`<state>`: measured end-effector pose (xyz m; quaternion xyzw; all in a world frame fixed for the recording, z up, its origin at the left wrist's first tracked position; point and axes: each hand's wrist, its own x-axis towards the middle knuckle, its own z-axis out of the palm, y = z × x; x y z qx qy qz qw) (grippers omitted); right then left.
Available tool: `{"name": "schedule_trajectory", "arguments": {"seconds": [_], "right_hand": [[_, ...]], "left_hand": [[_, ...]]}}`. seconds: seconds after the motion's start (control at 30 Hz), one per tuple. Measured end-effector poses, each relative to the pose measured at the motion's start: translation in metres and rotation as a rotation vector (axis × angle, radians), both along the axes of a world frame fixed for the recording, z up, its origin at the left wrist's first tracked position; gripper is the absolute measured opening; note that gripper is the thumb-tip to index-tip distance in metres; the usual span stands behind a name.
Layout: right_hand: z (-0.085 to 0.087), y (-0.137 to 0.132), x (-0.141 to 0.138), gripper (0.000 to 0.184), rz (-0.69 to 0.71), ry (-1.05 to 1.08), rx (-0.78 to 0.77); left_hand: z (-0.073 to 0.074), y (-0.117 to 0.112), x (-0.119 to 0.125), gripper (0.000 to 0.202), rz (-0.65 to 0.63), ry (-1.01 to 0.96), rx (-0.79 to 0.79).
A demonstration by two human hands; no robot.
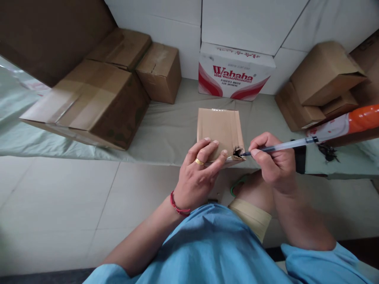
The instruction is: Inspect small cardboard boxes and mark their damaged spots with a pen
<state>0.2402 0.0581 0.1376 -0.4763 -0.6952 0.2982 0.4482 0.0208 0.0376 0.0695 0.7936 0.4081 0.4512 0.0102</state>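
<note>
A small brown cardboard box [218, 124] lies at the table's front edge. Its near right corner has a torn, dark-edged hole [237, 153]. My left hand [199, 173] holds the box at its near side, fingers apart across the top; the thumb is hidden. Pinched in my right hand [274, 161] is a pen [284, 146] with a clear barrel, its tip pointing left at the hole's edge. I cannot tell whether the tip touches the cardboard. Clear tape [218, 109] shows at the box's far edge.
Several taped cardboard boxes [85, 98] stand to the left. A white Wahaha carton [233, 73] is against the back wall, with more brown boxes [322, 79] on the right. An orange-ended bottle [363, 119] lies near the right edge. Green cloth [166, 130] covers the table.
</note>
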Motion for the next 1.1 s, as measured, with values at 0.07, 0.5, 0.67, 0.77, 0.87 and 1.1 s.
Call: {"name": "schedule_trajectory", "arguments": {"seconds": [0.07,0.5,0.67,0.77,0.87,1.1], "right_hand": [[0.0,-0.001,-0.001,0.015,0.024,-0.005,-0.009],[-0.045,0.045,0.07,0.022,-0.383,-0.283,0.042],[-0.107,0.075,0.103,0.032,-0.426,-1.007,-0.428],[-0.13,0.081,0.11,0.038,-0.419,-1.062,-0.519],[-0.141,0.08,0.113,0.044,-0.416,-1.028,-0.525],[-0.151,0.051,0.154,0.064,-0.751,-0.891,-0.384]], "left_hand": [[0.0,0.0,0.0,0.039,-0.002,-0.003,0.01],[-0.003,0.0,0.003,0.039,0.047,0.012,0.051],[-0.001,0.001,0.001,0.04,0.059,0.053,0.037],[0.0,0.002,0.0,0.039,0.06,0.07,0.048],[0.0,0.003,0.0,0.038,0.06,0.071,0.068],[-0.001,0.005,-0.001,0.041,0.055,0.079,0.106]]}}
